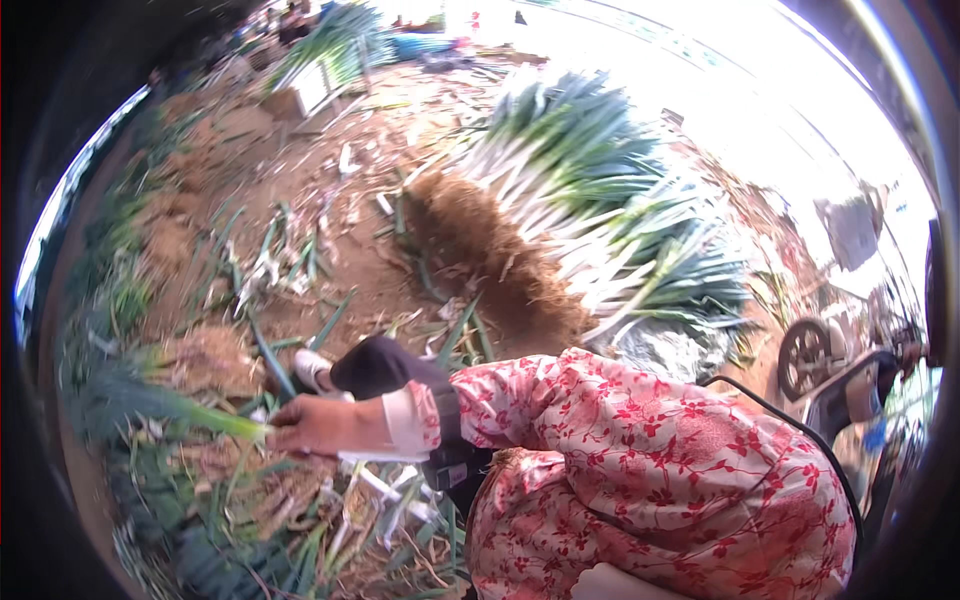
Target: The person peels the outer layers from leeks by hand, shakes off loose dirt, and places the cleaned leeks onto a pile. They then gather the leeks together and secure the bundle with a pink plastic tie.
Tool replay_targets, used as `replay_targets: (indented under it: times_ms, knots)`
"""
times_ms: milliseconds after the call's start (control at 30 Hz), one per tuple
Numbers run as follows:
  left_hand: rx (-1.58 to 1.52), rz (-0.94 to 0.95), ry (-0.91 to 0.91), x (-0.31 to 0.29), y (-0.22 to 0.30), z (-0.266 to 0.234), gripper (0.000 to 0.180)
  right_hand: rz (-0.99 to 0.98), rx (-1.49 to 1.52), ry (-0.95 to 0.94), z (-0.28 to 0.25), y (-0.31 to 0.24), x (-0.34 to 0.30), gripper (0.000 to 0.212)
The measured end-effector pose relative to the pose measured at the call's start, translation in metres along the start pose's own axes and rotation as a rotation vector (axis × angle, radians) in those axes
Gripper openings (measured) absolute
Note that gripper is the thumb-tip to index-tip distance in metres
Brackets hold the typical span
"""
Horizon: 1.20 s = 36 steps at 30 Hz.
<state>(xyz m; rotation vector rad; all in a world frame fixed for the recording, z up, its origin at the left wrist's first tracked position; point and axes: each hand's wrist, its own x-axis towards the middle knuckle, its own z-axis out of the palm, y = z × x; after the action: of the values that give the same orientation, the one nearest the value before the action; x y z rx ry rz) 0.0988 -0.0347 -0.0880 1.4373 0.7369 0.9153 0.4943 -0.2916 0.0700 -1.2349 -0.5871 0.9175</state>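
Note:
My right hand (318, 425) reaches across to the left, its fingers closed around the pale end of some green leek leaves (205, 415). The leaves point left, and their far tips are blurred. Below the hand lies a heap of cast-off leek leaves and dry husks (320, 520). At the lower edge a pale cuff (615, 582) shows, but my left hand itself is not in the picture. Past my right arm, a large pile of leeks (590, 200) lies with white stalks, brown roots toward the left and green tops toward the right.
Scraps of leaf litter the brown soil (350, 240). A shoe (312, 370) and a dark trouser leg (385, 368) are just beyond my hand. At the right stands a wheeled frame (808, 358). Another bundle of leeks (340, 45) lies far back, near a pale box (300, 95).

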Motion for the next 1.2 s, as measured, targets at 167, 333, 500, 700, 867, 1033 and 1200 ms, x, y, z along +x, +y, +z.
replay_targets:
  times_ms: [167,333,500,700,867,1033,1200]
  knots:
    - [0.314,0.023,-0.159,-0.013,0.008,0.041,0.039,-0.205,0.073,0.624,-0.151,-0.061,-0.076,0.029]
    - [-0.330,-0.543,0.167,-0.035,0.017,0.057,0.042,-0.507,0.042,1.272,-0.286,-0.074,-0.150,0.021]
    - [-0.140,-0.530,0.069,-0.028,0.006,0.063,0.041,-0.323,-0.600,2.009,-0.465,-0.022,-0.239,0.032]
    - [0.183,-0.348,-0.099,-0.029,-0.014,0.026,0.041,0.099,-0.117,1.850,-0.484,0.074,-0.289,0.045]
    - [-0.271,-0.729,0.333,-0.024,0.017,0.034,0.041,0.370,0.025,1.429,-0.386,0.110,-0.240,0.033]
    - [-0.190,-0.596,0.319,-0.017,0.017,0.054,0.044,0.279,-0.448,0.982,-0.330,0.070,-0.135,0.021]
    - [-0.269,-0.465,0.442,0.014,0.016,-0.017,0.048,-0.042,-0.375,0.608,-0.213,0.008,0.008,0.023]
